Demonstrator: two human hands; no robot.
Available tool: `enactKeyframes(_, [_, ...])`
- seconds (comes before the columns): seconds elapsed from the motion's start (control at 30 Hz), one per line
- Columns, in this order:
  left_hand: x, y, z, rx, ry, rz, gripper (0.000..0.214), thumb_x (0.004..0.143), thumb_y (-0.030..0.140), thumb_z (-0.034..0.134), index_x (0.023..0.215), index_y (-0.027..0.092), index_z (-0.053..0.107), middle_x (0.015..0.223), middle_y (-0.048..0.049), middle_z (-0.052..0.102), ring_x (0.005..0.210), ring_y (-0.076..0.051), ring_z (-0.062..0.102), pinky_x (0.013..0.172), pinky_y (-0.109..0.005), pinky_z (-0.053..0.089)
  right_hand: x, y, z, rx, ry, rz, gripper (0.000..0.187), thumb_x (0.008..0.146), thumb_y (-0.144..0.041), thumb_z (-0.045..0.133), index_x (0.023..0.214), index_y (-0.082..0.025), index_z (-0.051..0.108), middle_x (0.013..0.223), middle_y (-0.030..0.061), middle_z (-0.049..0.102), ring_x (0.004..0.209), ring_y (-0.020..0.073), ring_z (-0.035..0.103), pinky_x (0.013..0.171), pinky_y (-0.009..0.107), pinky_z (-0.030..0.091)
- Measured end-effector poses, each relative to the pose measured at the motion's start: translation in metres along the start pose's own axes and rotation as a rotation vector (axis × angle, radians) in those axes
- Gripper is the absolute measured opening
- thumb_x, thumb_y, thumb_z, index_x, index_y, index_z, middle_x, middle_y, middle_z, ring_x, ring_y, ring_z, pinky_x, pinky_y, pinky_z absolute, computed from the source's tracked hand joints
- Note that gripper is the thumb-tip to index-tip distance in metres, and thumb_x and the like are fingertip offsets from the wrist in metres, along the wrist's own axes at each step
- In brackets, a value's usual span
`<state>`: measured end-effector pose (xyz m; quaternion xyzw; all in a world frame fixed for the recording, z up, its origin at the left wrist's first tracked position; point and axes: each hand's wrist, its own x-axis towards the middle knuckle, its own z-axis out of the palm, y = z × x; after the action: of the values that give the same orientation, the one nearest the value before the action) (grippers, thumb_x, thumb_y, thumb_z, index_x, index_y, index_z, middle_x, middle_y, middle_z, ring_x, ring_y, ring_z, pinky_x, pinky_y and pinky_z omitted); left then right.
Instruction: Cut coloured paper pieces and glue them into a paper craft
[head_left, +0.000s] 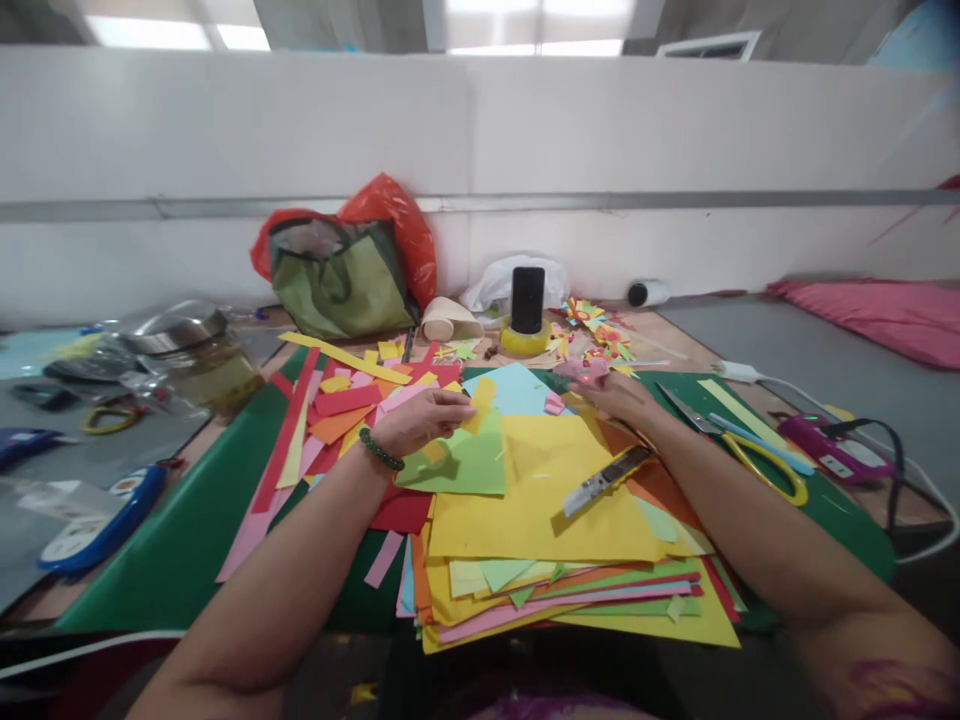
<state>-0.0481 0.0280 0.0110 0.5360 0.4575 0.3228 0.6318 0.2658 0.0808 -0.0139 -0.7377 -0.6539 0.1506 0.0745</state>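
Note:
My left hand (424, 420), with a green bead bracelet at the wrist, pinches a small yellow paper strip (484, 398). Below it lies a light green paper sheet (472, 465). My right hand (619, 392) reaches further back, its fingers closed at a small pinkish see-through object (585, 372) whose kind I cannot make out. A small folded pink paper piece (554, 403) rests on the light blue sheet (510, 388) between the hands. A utility knife (606, 480) lies on the yellow paper sheet (540, 520), beside my right forearm.
Coloured paper strips (345, 402) spread over the green mat (180, 510) at left. Yellow-handled scissors (757, 465) and a purple device (836, 450) lie at right. Behind are a phone (527, 300) on a yellow tape roll (525, 340), paper flowers (592, 318) and a green bag (341, 285). A jar (199, 365) stands left.

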Motion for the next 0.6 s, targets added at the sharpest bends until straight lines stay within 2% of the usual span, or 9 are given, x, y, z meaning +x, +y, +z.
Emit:
enactKeyframes(0.13, [0.002,-0.002,0.002,-0.089,0.034,-0.012,0.032,0.055,0.029,0.085,0.067,0.012,0.061,0.06,0.0031,0.055,0.053,-0.005,0.05,0.053,-0.019,0.041,-0.014,0.001,-0.023,-0.095,-0.105,-0.091,0.055,0.079,-0.066,0.05,0.057,-0.018,0.064,0.063,0.009,0.067,0.064,0.0209,0.061,0.057,0.029,0.037])
enactKeyframes(0.2, [0.002,-0.003,0.003,-0.103,0.025,-0.036,0.031,0.057,0.028,0.085,0.067,0.012,0.061,0.061,0.0015,0.059,0.056,-0.007,0.056,0.057,-0.02,0.045,-0.028,0.0,-0.038,-0.203,-0.068,-0.085,0.049,0.079,-0.061,0.053,0.056,-0.019,0.063,0.064,0.0097,0.066,0.065,0.0227,0.061,0.056,0.03,0.037])
enactKeyframes(0.27, [0.002,-0.003,0.003,-0.123,0.017,-0.052,0.03,0.059,0.027,0.085,0.068,0.012,0.06,0.061,0.0002,0.061,0.059,-0.009,0.061,0.06,-0.02,0.048,-0.046,-0.005,-0.049,-0.274,0.039,-0.121,0.042,0.079,-0.054,0.057,0.056,-0.02,0.062,0.063,0.0096,0.065,0.064,0.0237,0.06,0.053,0.03,0.034])
enactKeyframes(0.3, [0.002,-0.003,0.004,-0.136,0.011,-0.058,0.03,0.06,0.026,0.085,0.069,0.012,0.06,0.061,0.0,0.062,0.06,-0.01,0.063,0.06,-0.02,0.048,-0.056,-0.009,-0.051,-0.269,0.093,-0.202,0.038,0.08,-0.051,0.057,0.058,-0.02,0.061,0.063,0.0086,0.064,0.063,0.0228,0.059,0.052,0.03,0.034])
enactKeyframes(0.37, [0.002,-0.002,0.007,-0.167,-0.004,-0.066,0.029,0.061,0.025,0.084,0.069,0.012,0.059,0.061,0.0004,0.062,0.061,-0.011,0.065,0.057,-0.018,0.047,-0.073,-0.022,-0.048,-0.176,0.186,-0.494,0.028,0.085,-0.043,0.055,0.069,-0.022,0.063,0.069,0.0058,0.067,0.063,0.0197,0.059,0.053,0.028,0.036])
enactKeyframes(0.43, [0.001,-0.002,0.011,-0.203,-0.027,-0.075,0.028,0.062,0.023,0.084,0.069,0.012,0.059,0.06,0.0013,0.062,0.06,-0.011,0.067,0.054,-0.017,0.046,-0.084,-0.038,-0.034,-0.056,0.28,-0.823,0.018,0.09,-0.031,0.05,0.087,-0.023,0.066,0.086,0.0054,0.071,0.071,0.0177,0.063,0.058,0.026,0.04])
enactKeyframes(0.5, [0.0,-0.002,0.015,-0.227,-0.06,-0.082,0.027,0.063,0.024,0.083,0.071,0.012,0.06,0.059,0.0008,0.064,0.058,-0.011,0.067,0.054,-0.017,0.046,-0.087,-0.054,-0.015,-0.029,0.355,-1.086,0.023,0.092,-0.022,0.045,0.103,-0.024,0.065,0.096,0.0061,0.071,0.078,0.0167,0.065,0.06,0.025,0.042])
enactKeyframes(0.6, [-0.001,-0.004,0.019,-0.244,-0.108,-0.073,0.027,0.063,0.026,0.084,0.072,0.011,0.063,0.058,-0.0007,0.065,0.054,-0.01,0.065,0.053,-0.017,0.047,-0.081,-0.07,0.009,-0.018,0.416,-1.27,0.026,0.095,-0.017,0.041,0.106,-0.022,0.064,0.091,0.0058,0.07,0.069,0.0144,0.063,0.055,0.024,0.041])
